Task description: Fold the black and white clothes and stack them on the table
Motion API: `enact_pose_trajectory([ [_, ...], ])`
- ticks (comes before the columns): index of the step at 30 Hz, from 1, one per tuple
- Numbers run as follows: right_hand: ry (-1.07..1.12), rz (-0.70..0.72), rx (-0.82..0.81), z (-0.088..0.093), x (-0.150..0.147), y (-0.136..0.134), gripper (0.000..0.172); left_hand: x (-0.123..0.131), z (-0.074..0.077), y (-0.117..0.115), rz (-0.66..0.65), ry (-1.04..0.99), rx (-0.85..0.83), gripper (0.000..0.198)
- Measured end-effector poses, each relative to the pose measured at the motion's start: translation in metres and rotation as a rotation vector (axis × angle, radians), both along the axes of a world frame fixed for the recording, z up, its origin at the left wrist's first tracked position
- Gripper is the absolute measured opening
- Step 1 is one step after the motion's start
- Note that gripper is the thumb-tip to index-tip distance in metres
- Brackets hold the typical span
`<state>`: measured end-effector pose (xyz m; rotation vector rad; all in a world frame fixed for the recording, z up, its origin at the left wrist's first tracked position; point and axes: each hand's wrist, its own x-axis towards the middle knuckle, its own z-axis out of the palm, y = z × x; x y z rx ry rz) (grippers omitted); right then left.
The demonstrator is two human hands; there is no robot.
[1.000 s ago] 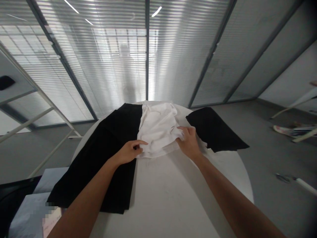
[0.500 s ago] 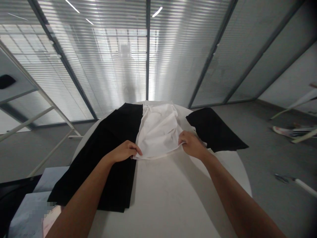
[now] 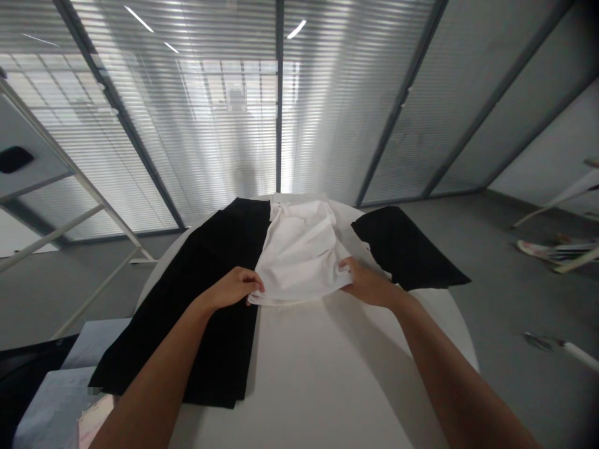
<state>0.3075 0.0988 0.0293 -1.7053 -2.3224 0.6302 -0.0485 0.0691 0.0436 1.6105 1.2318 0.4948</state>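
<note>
A white cloth garment [image 3: 302, 249], wrinkled and folded, lies across the middle of the round white table [image 3: 322, 374]. My left hand [image 3: 238, 287] pinches its near left corner, thumb and fingers closed on the edge. At the near right corner, my right hand [image 3: 367, 282] grips the fabric, with the thumb on top and the other fingers partly hidden beneath. Black fabric [image 3: 206, 249] lies flat under my left forearm and beside the white garment. Another black piece [image 3: 405, 246] rests beyond my right hand, at the table's right edge.
Pale blue-grey bundles [image 3: 51, 399] sit at the lower left beside something black. A white-framed stand [image 3: 88, 187] rises at the left. Blinds [image 3: 219, 137] behind glass panels line the far side. A tool with a white handle [image 3: 578, 355] is at the right over the grey floor.
My right hand has shifted its hold on the near right corner and turned, now with the thumb on top. The near edge of the white garment sits slightly lower and wider.
</note>
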Motion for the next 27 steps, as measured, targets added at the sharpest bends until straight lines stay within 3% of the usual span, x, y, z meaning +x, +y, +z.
enact_pose_trajectory([
  [5,0.072,0.096,0.041,0.008,-0.001,-0.001,0.028,-0.006,-0.002,0.002,0.058,-0.117,-0.027,0.025],
  [10,0.113,0.211,0.058,0.016,0.001,-0.002,0.018,-0.011,-0.003,0.005,0.003,-0.104,-0.074,0.021],
  [14,0.05,0.223,-0.011,0.018,0.001,-0.003,0.025,-0.01,-0.001,0.002,-0.049,-0.007,-0.073,0.028],
  [20,0.039,0.204,-0.134,0.022,0.006,-0.005,0.037,-0.01,0.007,-0.008,-0.231,0.161,0.14,0.061],
  [24,0.162,0.183,-0.27,0.025,0.008,-0.005,0.027,-0.011,0.01,-0.007,-0.223,0.158,0.114,0.05],
  [27,0.163,0.083,-0.181,0.019,0.007,-0.001,0.032,-0.012,0.011,-0.004,-0.157,0.094,0.047,0.035],
])
